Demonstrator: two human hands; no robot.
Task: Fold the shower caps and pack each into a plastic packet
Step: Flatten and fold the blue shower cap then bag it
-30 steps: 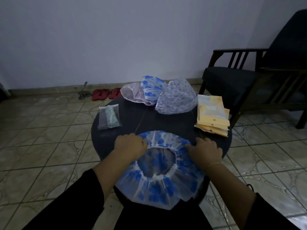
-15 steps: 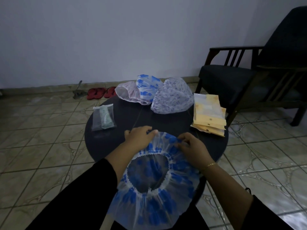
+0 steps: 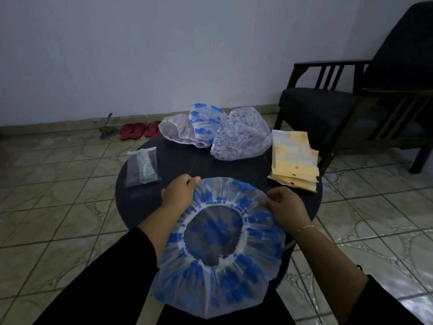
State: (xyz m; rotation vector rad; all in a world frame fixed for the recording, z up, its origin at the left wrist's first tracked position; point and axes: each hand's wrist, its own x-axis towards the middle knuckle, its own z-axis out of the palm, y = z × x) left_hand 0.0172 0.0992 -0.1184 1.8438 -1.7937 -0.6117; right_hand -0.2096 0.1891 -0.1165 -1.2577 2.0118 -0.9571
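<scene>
A clear shower cap with blue blotches (image 3: 218,273) hangs spread open in front of me, its elastic opening facing up and its lower half past the near edge of the round dark table (image 3: 140,198). My left hand (image 3: 180,193) pinches its far-left rim. My right hand (image 3: 284,205) grips its right rim. Three more caps lie at the table's back: a pinkish one (image 3: 175,131), a blue-patterned one (image 3: 203,120) and a purple-speckled one (image 3: 241,137). A stack of yellow-white packets (image 3: 294,163) lies at the right. A clear packet with a folded greenish cap inside (image 3: 143,166) lies at the left.
A dark wooden armchair (image 3: 339,106) stands close to the table's right side. Red slippers (image 3: 138,130) and a small tool (image 3: 106,130) lie on the tiled floor by the wall behind the table.
Both hands have lifted the blue cap off the table and spread its rim wider. The cap now hangs lower toward me.
</scene>
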